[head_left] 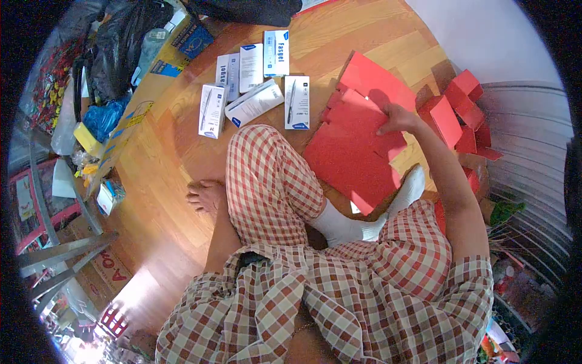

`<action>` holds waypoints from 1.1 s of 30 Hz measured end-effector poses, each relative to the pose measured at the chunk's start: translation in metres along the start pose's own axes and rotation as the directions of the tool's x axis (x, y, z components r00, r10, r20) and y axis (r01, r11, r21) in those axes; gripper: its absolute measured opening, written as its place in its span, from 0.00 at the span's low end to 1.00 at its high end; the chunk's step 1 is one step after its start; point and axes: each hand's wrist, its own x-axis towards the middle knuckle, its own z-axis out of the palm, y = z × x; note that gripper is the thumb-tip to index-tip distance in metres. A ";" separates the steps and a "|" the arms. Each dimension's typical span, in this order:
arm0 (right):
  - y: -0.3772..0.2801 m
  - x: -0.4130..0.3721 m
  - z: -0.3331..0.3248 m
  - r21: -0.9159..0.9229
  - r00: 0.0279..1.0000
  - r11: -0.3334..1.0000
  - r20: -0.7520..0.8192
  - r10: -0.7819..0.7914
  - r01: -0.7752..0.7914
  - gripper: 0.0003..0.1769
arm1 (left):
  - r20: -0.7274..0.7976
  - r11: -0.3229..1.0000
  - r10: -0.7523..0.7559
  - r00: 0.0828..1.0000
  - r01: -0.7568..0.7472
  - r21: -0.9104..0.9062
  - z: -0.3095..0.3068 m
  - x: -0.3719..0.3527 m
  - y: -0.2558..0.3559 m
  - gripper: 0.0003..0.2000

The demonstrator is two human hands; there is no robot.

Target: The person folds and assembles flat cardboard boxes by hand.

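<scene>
My left hand [206, 196] rests on the wooden floor beside my bent knee, fingers spread, with nothing in it. On the other side, my right hand [398, 119] is at the right edge of a pile of flat red cardboard sheets [351, 148], thumb and fingers bent at the top sheet. How far its fingers reach around the sheet is partly hidden. The sheets overlap on the floor in front of my feet and have notched edges. Several white and blue printed boxes [254, 103] lie just left of the pile, some marked "fasgel".
Folded red cardboard boxes [454, 112] are heaped at the right, near a pale ridged surface [527, 133]. On the left, a long cardboard carton [130, 127] borders black bags [124, 48] and a blue plastic bag [106, 118]. Metal legs [66, 249] stand lower left.
</scene>
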 end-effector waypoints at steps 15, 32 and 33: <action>-0.138 -0.139 0.030 -0.449 0.890 0.870 -0.284 -0.357 0.205 0.19 | -0.022 0.987 0.100 0.995 -0.102 -0.122 -0.007 0.011 0.013 0.28; -0.072 -0.113 0.036 -0.205 0.874 0.953 -0.390 -0.289 0.224 0.20 | -0.049 0.429 0.599 0.799 -0.372 -0.823 -0.026 0.045 0.051 0.26; -0.061 -0.111 0.032 0.074 0.821 0.908 -0.463 -0.336 0.413 0.18 | -0.063 0.382 0.619 0.782 -0.370 -0.847 -0.037 0.040 0.051 0.26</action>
